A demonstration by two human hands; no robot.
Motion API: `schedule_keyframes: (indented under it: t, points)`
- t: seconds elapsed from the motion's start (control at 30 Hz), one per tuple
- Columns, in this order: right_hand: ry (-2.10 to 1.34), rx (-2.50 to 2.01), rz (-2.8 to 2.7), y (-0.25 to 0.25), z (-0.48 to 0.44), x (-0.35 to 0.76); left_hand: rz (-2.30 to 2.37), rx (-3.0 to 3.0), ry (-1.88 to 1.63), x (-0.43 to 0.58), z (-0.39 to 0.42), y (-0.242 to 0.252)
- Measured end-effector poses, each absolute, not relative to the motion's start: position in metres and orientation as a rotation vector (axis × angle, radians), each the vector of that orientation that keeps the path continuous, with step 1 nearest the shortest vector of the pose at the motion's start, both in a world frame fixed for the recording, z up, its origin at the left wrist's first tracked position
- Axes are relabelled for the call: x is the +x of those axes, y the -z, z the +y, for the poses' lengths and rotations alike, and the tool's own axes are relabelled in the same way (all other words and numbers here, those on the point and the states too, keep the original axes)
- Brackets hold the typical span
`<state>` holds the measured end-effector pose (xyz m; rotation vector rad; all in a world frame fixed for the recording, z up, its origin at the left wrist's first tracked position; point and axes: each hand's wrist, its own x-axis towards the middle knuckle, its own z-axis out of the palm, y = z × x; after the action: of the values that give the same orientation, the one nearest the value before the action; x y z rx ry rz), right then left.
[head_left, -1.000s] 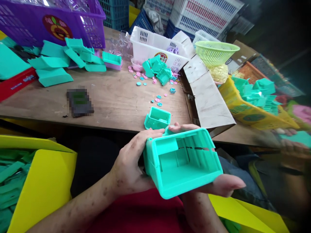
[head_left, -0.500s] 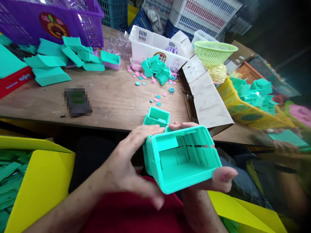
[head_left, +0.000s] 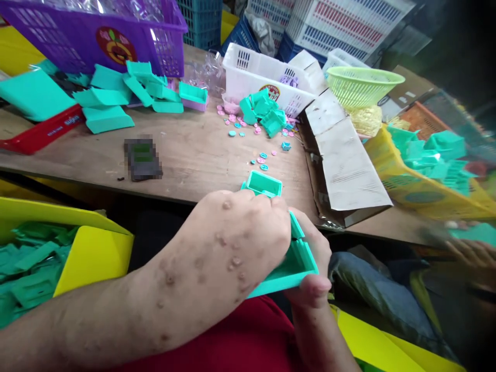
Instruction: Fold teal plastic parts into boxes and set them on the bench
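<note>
A teal plastic box [head_left: 284, 281], its open side towards me, is held just in front of the table edge. My right hand [head_left: 316, 248] supports it from the right, with the thumb at the lower rim. Over the box's opening lies my left hand [head_left: 244, 240], curled into a fist and covering much of it. The left fingertips are hidden, so what they hold, if anything, cannot be seen. Just beyond the fist, a smaller teal tub-like part [head_left: 265, 182] is partly visible near the table's edge.
Small pink and blue pieces [head_left: 263, 160] lie scattered on the wooden table [head_left: 194, 155]. Behind are a white basket [head_left: 248, 77], a purple crate [head_left: 163, 46] and teal parts [head_left: 108, 98]. A cardboard piece [head_left: 344, 160] stands right. Yellow boxes [head_left: 95, 258] flank me; a co-worker's hand [head_left: 473, 256] is far right.
My left hand has gone from spread fingers at the box's left side to a fist over its opening. The box is now more tilted and covered. The view has shifted left.
</note>
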<state>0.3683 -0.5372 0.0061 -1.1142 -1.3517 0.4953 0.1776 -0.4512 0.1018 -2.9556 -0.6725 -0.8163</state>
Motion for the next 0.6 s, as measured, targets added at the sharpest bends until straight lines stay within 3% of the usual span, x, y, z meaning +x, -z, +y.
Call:
schedule_keyframes:
  t: [0.3, 0.43, 0.6]
  points:
    - [-0.527, -1.141, -1.323, -0.007, -0.540, 0.360, -0.675, -2.922, 0.909, 0.184, -0.445, -0.096]
    - [-0.500, -1.139, -1.320, -0.002, -0.541, 0.357, -0.687, -3.119, 0.893, 0.181, -0.437, -0.097]
    - [-0.714, -1.028, -0.996, -0.014, -0.537, 0.355, -0.555, -3.483, 0.777, 0.128, -0.411, -0.110]
